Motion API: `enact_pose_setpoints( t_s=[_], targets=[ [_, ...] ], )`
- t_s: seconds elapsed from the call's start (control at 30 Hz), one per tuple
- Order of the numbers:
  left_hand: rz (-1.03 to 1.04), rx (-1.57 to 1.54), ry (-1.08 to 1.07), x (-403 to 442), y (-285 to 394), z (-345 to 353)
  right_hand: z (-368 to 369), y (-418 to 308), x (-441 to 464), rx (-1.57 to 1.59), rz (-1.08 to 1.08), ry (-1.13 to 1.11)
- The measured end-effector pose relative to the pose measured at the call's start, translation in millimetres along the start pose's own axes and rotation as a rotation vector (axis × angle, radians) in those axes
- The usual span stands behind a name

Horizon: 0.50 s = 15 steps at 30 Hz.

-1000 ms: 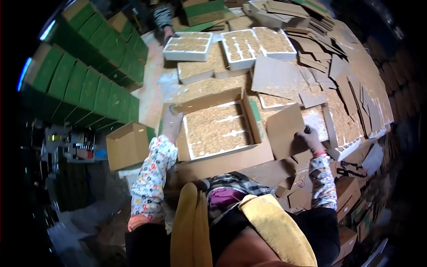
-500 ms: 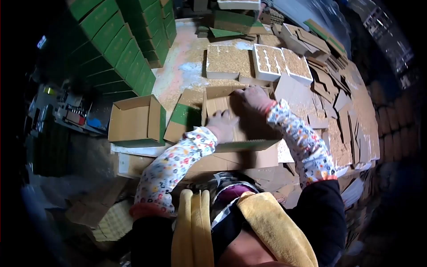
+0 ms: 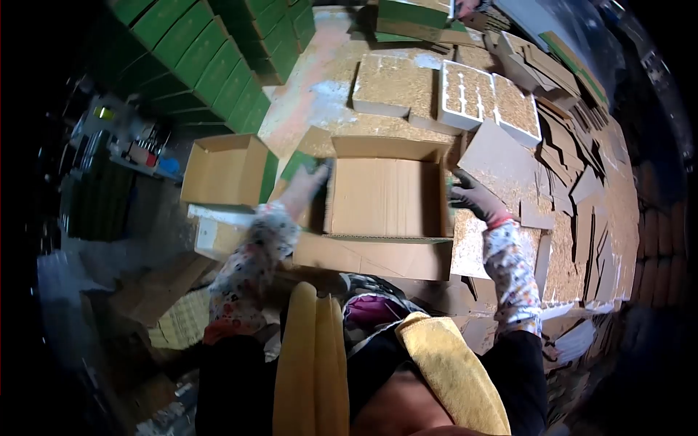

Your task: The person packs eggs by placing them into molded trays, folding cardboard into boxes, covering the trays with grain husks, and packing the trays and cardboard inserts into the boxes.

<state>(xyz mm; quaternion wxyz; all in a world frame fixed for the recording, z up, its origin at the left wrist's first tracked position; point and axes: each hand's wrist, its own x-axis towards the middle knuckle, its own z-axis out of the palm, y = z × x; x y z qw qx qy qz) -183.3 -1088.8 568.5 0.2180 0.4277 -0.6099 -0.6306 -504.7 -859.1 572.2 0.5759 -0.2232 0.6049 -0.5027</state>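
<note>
A cardboard box (image 3: 389, 196) with an open top lies in front of me, its brown inside bare and a green edge showing. My left hand (image 3: 305, 190) is at the box's left wall, blurred, with its fingers stretched toward the rim. On the opposite side, my right hand (image 3: 476, 198) has its fingers apart beside the right wall; I cannot tell whether they touch it. A green and brown cardboard piece (image 3: 299, 168) lies partly behind my left hand. Under the near side of the box is a flat brown cardboard strip (image 3: 371, 256).
A smaller open box (image 3: 224, 171) stands at the left. Behind it rise stacked green boxes (image 3: 196, 54). White foam trays (image 3: 465, 94) covered with brown crumbs stand farther back. Loose cardboard scraps (image 3: 571, 156) litter the right side. Another person's hand (image 3: 467, 7) shows at the top edge.
Both hands have left the box's inside and moved outward, the left to its left side and the right to its right side. The view has shifted slightly.
</note>
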Motion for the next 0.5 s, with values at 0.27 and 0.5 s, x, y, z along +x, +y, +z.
enact_pose_setpoints(
  t_s=[0.27, 0.5],
  targets=[
    [-0.167, 0.301, -0.028, 3.6, -84.9, 13.4, 62.5, 66.0, 19.6, -0.202, -0.211, 0.197],
    [0.323, -0.337, 0.165, -58.2, -49.5, -122.9, 150.6, 65.0, 3.3, 0.568, -0.158, 0.034]
  ],
)
